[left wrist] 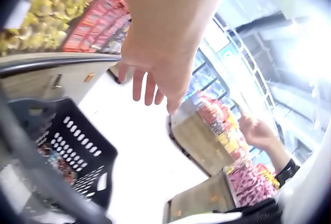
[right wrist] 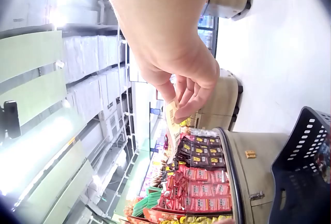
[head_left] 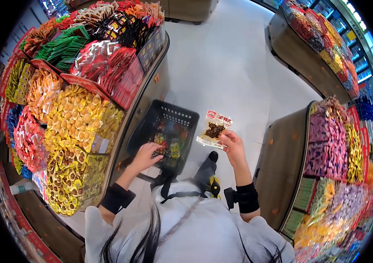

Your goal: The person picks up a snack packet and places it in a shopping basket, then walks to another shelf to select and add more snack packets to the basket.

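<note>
In the head view, the right hand (head_left: 234,148) pinches the edge of a clear packet with a red and white label and dark brown contents (head_left: 215,130), held over the floor to the right of the basket. Seen from the right wrist, thumb and fingers of the right hand (right wrist: 182,87) grip the packet (right wrist: 172,131) edge-on. The left hand (head_left: 146,157) is over the near left part of a black basket (head_left: 182,115) with colourful small packets (head_left: 175,149) inside. Its fingers hang loosely spread in the left wrist view, where the left hand (left wrist: 158,69) holds nothing.
A bin stand heaped with wrapped snacks (head_left: 79,118) rises at the left of the basket. Another stand with pink and purple packets (head_left: 326,153) is at the right, and a further one (head_left: 318,30) at the upper right. Pale floor (head_left: 221,57) lies between the stands.
</note>
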### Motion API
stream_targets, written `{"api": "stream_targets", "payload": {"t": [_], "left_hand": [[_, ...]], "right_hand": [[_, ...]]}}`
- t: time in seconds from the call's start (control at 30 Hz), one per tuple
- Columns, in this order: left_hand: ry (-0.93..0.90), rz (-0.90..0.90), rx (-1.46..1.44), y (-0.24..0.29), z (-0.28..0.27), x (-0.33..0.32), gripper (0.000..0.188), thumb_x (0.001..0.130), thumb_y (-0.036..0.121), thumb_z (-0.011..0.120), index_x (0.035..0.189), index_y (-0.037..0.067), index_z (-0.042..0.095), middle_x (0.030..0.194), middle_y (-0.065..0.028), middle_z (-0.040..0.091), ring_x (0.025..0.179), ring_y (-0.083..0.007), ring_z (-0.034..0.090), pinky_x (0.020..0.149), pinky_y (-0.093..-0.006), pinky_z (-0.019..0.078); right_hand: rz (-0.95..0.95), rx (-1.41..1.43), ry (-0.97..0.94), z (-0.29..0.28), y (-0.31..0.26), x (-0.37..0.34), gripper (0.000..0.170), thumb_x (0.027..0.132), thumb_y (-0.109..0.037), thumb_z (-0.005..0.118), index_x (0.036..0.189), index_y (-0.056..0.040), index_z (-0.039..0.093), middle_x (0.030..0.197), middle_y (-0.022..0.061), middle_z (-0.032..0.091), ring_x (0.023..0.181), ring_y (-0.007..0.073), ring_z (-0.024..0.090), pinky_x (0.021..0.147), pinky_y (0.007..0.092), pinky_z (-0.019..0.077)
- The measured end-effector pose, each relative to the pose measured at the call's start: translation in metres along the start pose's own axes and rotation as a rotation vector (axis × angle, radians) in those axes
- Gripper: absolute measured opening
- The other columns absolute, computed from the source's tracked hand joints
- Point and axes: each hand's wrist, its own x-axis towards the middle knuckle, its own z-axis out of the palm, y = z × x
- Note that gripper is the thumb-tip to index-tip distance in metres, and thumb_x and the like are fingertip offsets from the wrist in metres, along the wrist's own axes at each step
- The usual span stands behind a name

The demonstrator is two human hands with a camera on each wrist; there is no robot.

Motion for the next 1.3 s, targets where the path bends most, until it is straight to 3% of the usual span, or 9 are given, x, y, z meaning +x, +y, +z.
{"api": "stream_targets", "payload": {"t": [0.17,0.27,0.4,0.57,0.83,0.87,0.9,1.07,1.3], "left_hand": [[0.234,-0.042,-0.381,0.093,0.039,0.142,0.030,0.082,0.015,0.058,0.108,0.002,0.052,0.098,-0.0097,0.058,0.091,-0.0207,0.056,0.077,-0.0290,0.0438],[0.179,-0.104,-0.738,0.137,0.060,0.209,0.027,0.088,0.012,0.049,0.112,0.000,0.048,0.099,-0.0065,0.058,0.094,-0.0119,0.055,0.081,-0.0235,0.0422],[0.212,-0.160,-1.037,0.173,0.069,0.257,0.023,0.087,0.009,0.050,0.108,-0.002,0.048,0.095,-0.0049,0.057,0.090,-0.0092,0.054,0.079,-0.0209,0.0426],[0.292,-0.210,-1.028,0.187,0.066,0.291,0.020,0.084,0.007,0.055,0.101,-0.003,0.051,0.093,-0.0081,0.059,0.088,-0.0121,0.056,0.078,-0.0235,0.0448],[0.366,-0.285,-1.205,0.180,0.038,0.354,0.014,0.084,0.007,0.054,0.097,0.000,0.052,0.093,-0.0041,0.058,0.086,-0.0093,0.055,0.076,-0.0238,0.0454],[0.386,-0.242,-1.202,0.168,0.039,0.367,0.017,0.084,0.008,0.055,0.099,0.000,0.052,0.094,-0.0044,0.058,0.087,-0.0097,0.055,0.076,-0.0239,0.0456],[0.386,-0.243,-1.207,0.155,0.038,0.382,0.018,0.084,0.009,0.056,0.099,0.000,0.051,0.093,-0.0044,0.058,0.085,-0.0095,0.055,0.074,-0.0238,0.0460],[0.523,-0.212,-1.064,0.101,0.010,0.459,0.011,0.084,0.010,0.056,0.090,0.001,0.053,0.081,-0.0002,0.058,0.075,-0.0062,0.053,0.067,-0.0221,0.0450],[0.657,-0.169,-1.059,0.053,-0.091,0.551,0.016,0.083,0.015,0.059,0.093,0.003,0.057,0.078,0.0020,0.056,0.075,-0.0043,0.051,0.067,-0.0210,0.0434]], "right_hand": [[0.058,-0.068,-0.159,-0.053,-0.051,0.066,0.015,0.081,-0.012,0.060,0.092,-0.0059,0.054,0.079,0.0003,0.057,0.069,0.0086,0.056,0.060,0.0211,0.0457],[0.077,-0.122,-0.212,-0.082,-0.084,0.096,0.014,0.081,-0.014,0.060,0.091,-0.0060,0.055,0.079,-0.0001,0.058,0.069,0.0085,0.056,0.061,0.0213,0.0461],[0.103,-0.161,-0.258,-0.110,-0.117,0.122,0.013,0.081,-0.014,0.059,0.091,-0.0058,0.055,0.079,0.0003,0.058,0.069,0.0086,0.056,0.062,0.0215,0.0462],[0.123,-0.167,-0.326,-0.126,-0.142,0.150,0.014,0.081,-0.013,0.059,0.092,-0.0044,0.055,0.080,0.0010,0.059,0.069,0.0092,0.057,0.063,0.0217,0.0460],[0.086,-0.169,-0.446,-0.114,-0.175,0.223,0.015,0.081,-0.013,0.060,0.091,-0.0025,0.055,0.079,0.0017,0.055,0.072,0.0103,0.055,0.063,0.0225,0.0450],[0.087,-0.168,-0.443,-0.107,-0.181,0.236,0.015,0.081,-0.013,0.060,0.090,-0.0023,0.055,0.078,0.0014,0.055,0.071,0.0101,0.055,0.062,0.0218,0.0441],[0.088,-0.201,-0.462,-0.107,-0.184,0.255,0.015,0.079,-0.009,0.060,0.092,-0.0019,0.056,0.085,0.0025,0.058,0.079,0.0125,0.059,0.071,0.0257,0.0467],[0.077,-0.267,-0.544,-0.074,-0.204,0.360,0.012,0.080,-0.010,0.059,0.090,-0.0034,0.057,0.081,0.0031,0.060,0.074,0.0112,0.059,0.064,0.0218,0.0459],[0.161,-0.232,-0.617,0.010,-0.253,0.494,0.008,0.085,-0.012,0.052,0.085,-0.0048,0.053,0.082,0.0049,0.060,0.071,0.0140,0.059,0.061,0.0256,0.0482]]}}
